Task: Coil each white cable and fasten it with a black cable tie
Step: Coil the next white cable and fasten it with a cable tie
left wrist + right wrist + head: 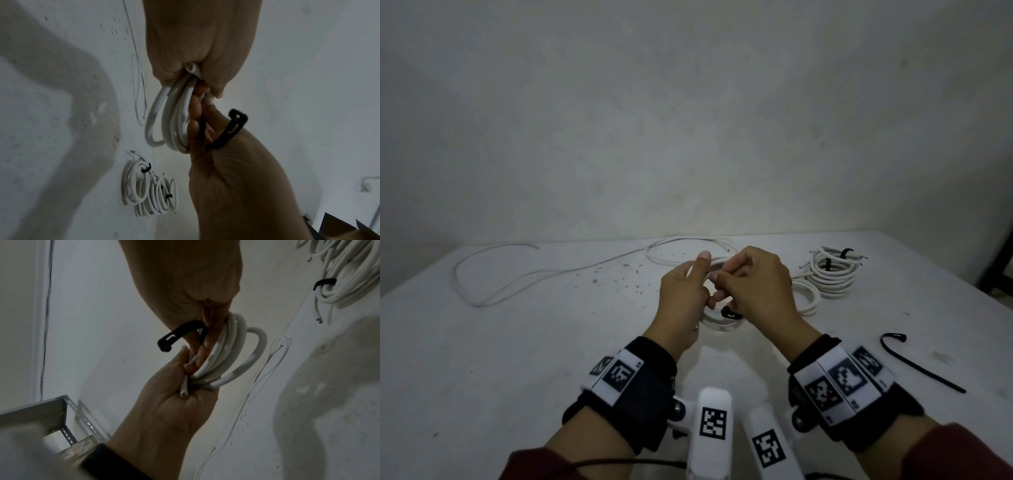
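A small coil of white cable (717, 323) (174, 113) (232, 345) hangs between both hands just above the table's middle. My left hand (698, 281) (209, 68) (185, 369) grips one side of the coil, and a cut cable end pokes out of its palm. My right hand (736, 274) (197, 126) (207, 318) pinches a black cable tie (729, 313) (234, 123) (176, 335) against the coil's other side. The tie's slotted head curls free toward me, unfastened. How far the strap goes round the coil is hidden by fingers.
Tied white coils (828, 274) (148, 191) (339, 272) lie at the back right, with another coil (804, 298) beside them. Loose thin cable (517, 274) trails across the left. A spare black tie (917, 366) lies at the front right. A metal shelf frame (65, 418) stands off the table.
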